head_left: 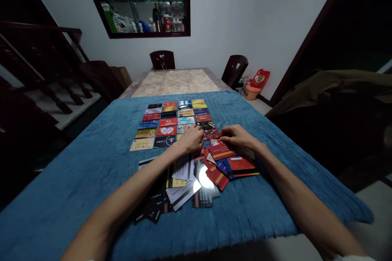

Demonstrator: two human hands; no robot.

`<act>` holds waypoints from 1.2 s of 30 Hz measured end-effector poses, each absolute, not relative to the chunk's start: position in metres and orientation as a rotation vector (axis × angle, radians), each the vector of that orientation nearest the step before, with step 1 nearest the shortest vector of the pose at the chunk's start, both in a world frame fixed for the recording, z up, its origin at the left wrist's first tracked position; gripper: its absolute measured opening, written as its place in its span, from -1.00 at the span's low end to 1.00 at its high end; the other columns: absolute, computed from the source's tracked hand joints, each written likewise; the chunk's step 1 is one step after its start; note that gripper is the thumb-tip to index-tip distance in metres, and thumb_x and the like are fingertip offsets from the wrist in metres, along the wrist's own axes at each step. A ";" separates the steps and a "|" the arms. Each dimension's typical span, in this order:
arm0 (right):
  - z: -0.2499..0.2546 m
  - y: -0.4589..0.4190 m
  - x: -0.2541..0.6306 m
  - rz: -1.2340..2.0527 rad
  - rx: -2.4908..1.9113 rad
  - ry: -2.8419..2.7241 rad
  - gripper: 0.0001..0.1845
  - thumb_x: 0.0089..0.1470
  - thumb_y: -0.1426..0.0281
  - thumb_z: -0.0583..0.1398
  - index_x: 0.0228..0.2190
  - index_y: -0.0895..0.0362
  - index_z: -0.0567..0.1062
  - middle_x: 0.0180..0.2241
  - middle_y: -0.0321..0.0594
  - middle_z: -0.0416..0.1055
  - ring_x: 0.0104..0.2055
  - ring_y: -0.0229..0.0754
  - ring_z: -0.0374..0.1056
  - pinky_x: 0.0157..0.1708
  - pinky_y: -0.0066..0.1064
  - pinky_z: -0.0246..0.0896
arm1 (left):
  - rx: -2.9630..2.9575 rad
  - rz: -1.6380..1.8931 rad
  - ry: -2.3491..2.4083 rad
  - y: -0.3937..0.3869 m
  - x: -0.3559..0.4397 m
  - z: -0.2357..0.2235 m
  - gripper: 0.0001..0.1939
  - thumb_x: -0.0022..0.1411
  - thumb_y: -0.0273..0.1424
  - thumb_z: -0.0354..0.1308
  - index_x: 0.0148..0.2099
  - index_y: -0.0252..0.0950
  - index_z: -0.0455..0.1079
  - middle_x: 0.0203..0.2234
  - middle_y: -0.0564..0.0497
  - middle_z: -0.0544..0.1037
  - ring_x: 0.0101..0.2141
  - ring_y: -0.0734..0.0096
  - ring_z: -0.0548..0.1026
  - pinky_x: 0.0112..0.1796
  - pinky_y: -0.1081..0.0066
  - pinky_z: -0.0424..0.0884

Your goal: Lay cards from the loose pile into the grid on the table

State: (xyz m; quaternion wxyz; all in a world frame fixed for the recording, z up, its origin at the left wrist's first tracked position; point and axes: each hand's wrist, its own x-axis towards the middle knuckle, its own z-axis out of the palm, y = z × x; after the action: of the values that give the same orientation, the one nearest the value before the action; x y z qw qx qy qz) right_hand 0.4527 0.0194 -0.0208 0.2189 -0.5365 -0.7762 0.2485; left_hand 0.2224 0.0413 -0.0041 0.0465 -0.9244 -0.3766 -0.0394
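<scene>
Rows of plastic cards [168, 122] lie in a neat grid on a blue cloth [101, 151]. My left hand [192, 138] is over the grid's near right part, fingers curled down; what they hold, if anything, is hidden. My right hand [238, 136] has its fingers closed at the right edge of a dark red card [211, 134] at the grid's corner. Beneath that hand spreads a loose pile of red and blue cards [223, 151]. Nearer to me, silver, yellow and black cards [183, 191] overlap, partly covered by my left forearm.
The cloth covers the near part of a patterned table [177, 79]. Dark wooden chairs [162, 60] stand at its far end and sides. A red bag [260, 78] and an orange tub [251, 92] are on the floor at right. A stair railing [39, 27] rises at left.
</scene>
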 end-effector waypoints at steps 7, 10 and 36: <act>-0.019 0.017 0.456 0.912 -1.420 -2.116 -0.75 -0.03 0.26 0.24 -0.35 0.17 0.58 -0.37 -0.20 0.57 -0.35 -0.15 0.41 -0.34 -0.36 0.25 | -2.816 -0.102 -1.141 0.039 0.223 -0.002 -0.76 0.31 -0.38 -0.01 -0.13 -0.37 0.44 -0.15 -0.25 0.50 -0.03 -0.05 0.41 -0.07 0.01 0.35; -0.017 0.017 0.456 0.978 -1.376 -2.143 -0.74 -0.06 0.27 0.25 -0.34 0.17 0.60 -0.36 -0.21 0.58 -0.32 -0.13 0.43 -0.30 -0.35 0.28 | -2.819 -0.099 -1.143 0.039 0.223 -0.002 -0.77 0.31 -0.38 0.00 -0.14 -0.35 0.44 -0.15 -0.24 0.51 -0.04 -0.03 0.41 -0.06 0.02 0.35; 0.004 0.002 0.461 0.782 -1.272 -2.035 -0.68 0.06 0.20 0.19 -0.27 0.16 0.60 -0.26 -0.16 0.58 -0.23 -0.12 0.47 -0.22 -0.34 0.35 | -3.153 -0.130 -0.670 -0.032 0.245 0.022 -0.74 0.26 -0.23 0.16 -0.13 -0.33 0.43 -0.04 -0.17 0.47 0.03 0.02 0.30 -0.03 0.04 0.29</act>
State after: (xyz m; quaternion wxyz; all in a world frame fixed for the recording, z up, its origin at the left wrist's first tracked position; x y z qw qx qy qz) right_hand 0.4615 0.0021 0.0041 0.3039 -0.4800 -0.7682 0.2950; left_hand 0.2454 -0.0316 0.0220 -0.0423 -0.9765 -0.2075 -0.0403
